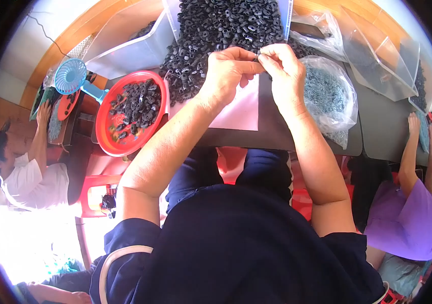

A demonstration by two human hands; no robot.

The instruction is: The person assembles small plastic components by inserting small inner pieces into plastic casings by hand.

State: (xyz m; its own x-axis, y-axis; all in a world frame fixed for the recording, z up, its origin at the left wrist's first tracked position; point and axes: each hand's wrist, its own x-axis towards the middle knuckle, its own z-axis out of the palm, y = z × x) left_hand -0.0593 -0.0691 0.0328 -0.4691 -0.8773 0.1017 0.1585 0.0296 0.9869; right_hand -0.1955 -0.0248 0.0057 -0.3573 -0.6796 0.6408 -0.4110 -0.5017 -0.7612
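My left hand and my right hand meet over the table in front of me, both closed in a pinch. Between their fingertips is a small dark piece, mostly hidden by the fingers. Just beyond lies a large heap of small black plastic parts, spilling from a tilted pale bin. Under my hands a pink sheet covers part of the table. Right of my right hand, an open clear plastic bag holds many small grey-green pieces, too small to make out.
Left of my forearm stands a red basin with black parts. Behind it are a blue fan and a translucent bin. Another clear bin sits at the far right. People work at the left and right.
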